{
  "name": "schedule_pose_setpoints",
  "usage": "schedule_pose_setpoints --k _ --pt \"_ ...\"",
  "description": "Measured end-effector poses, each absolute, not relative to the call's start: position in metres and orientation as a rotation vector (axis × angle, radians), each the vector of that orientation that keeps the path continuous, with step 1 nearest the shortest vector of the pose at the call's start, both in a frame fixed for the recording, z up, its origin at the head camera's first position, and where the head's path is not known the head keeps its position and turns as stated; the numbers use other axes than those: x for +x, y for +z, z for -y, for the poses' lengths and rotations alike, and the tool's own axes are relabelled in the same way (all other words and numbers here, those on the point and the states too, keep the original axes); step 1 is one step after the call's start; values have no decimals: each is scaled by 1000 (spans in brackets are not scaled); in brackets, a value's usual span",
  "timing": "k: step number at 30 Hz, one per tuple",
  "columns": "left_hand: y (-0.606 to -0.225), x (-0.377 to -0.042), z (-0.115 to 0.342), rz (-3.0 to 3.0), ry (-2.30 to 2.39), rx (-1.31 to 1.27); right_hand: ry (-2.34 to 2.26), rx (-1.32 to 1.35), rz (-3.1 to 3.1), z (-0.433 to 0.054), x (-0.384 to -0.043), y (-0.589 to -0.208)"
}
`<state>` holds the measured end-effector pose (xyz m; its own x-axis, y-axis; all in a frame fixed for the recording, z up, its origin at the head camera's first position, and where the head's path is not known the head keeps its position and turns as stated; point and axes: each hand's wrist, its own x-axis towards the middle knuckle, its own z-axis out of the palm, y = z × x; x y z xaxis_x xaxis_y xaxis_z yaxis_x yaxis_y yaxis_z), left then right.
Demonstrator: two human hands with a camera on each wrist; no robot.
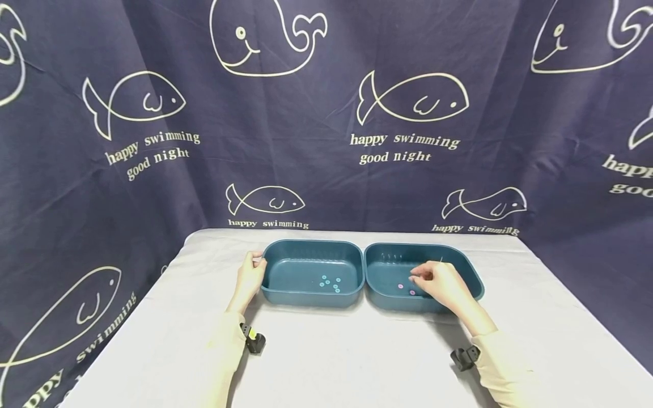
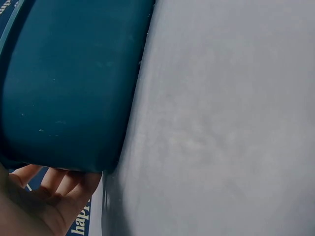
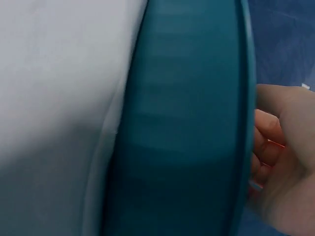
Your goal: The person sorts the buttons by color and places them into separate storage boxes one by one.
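My right grip (image 1: 441,280) hangs over the right tray (image 1: 403,305), fingers curled, thumb and forefinger drawn near each other; whether they pinch anything I cannot tell, and in the right wrist view the tray's wall hides part of the fingers. Two small pink discs (image 1: 400,287) lie on the tray floor just below those fingertips, on the side nearer me. To the left, my left grip (image 1: 249,279) touches the outer end of the left tray (image 1: 306,301); I cannot tell whether it pinches the rim. Six light-blue discs (image 1: 327,282) sit inside that tray, well apart from the left grip, toward its inner end. Both blue-green trays rest just beside each other on the white surface (image 1: 357,351). The step in hand appears to be fingertip work on the pink discs. If my right grip is without one, the next move calls for a precise pinch on a flat piece; if it has one, for a lift clear of the rim.
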<state>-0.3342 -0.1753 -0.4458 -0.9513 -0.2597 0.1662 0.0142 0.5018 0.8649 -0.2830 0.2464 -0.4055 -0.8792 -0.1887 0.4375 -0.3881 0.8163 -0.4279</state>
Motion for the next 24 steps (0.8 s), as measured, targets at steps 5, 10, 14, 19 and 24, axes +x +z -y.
schedule_pose_setpoints --k 5,10,14,19,24 --pt "-446 -334 175 2474 -1420 208 778 528 2529 -238 -278 -403" --pt "-445 -334 175 2473 -1421 205 824 568 2525 -228 -271 -400" --pt "-445 -334 175 2472 -1419 206 800 591 2519 -218 -267 -399" --pt "-444 -333 174 2477 -1422 202 803 638 2494 -208 -261 -399" --pt "-444 -332 174 2472 -1432 197 832 704 2466 -200 -258 -400"
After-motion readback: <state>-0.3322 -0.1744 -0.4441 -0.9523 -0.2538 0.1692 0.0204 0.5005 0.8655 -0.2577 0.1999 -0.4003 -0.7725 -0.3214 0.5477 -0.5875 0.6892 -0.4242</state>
